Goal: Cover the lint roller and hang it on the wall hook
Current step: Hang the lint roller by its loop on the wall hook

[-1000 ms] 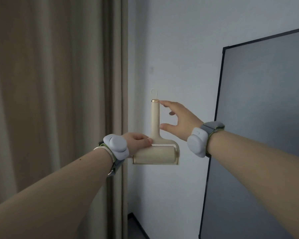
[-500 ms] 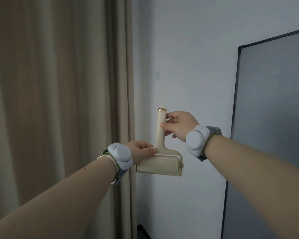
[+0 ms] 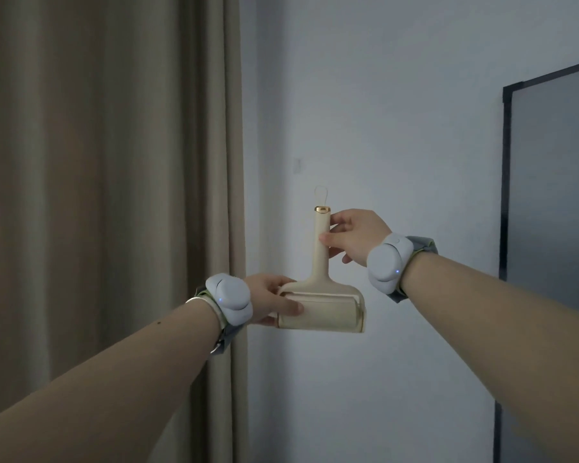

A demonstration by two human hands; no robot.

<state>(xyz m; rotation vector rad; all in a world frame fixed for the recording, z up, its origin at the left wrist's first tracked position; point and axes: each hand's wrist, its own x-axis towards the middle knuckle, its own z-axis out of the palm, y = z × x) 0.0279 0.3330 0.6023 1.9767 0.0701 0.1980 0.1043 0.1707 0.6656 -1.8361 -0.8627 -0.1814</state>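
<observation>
Both arms stretched fwd at chest height, forearms bare, a pale rounded tracker strapped on each wrist. Lint roller [image 3: 321, 295] held upright in mid-air in front of the white wall [image 3: 381, 128], handle pointing to 12 o'clock, thin wire loop [image 3: 321, 192] at the very top, roller head w/ its cream cover at 6 o'clock.

Left hand [image 3: 271, 300] comes in from 8 o'clock, palm side to the head's left end; thumb lies across the front of the cover, other fingers wrapped behind/under, so clamped on the head.

Right hand [image 3: 355, 235] comes in from 4 o'clock, wrist slightly cocked; thumb & forefinger pinch the upper handle just below the gold cap, remaining fingers curled loosely behind.

Small wall hook [image 3: 297, 165] sits at approx 11 o'clock from the loop, above it, apart from it. Beige curtain [image 3: 114, 195] at 9 o'clock, dark-framed panel [image 3: 555, 195] at 3 o'clock.
</observation>
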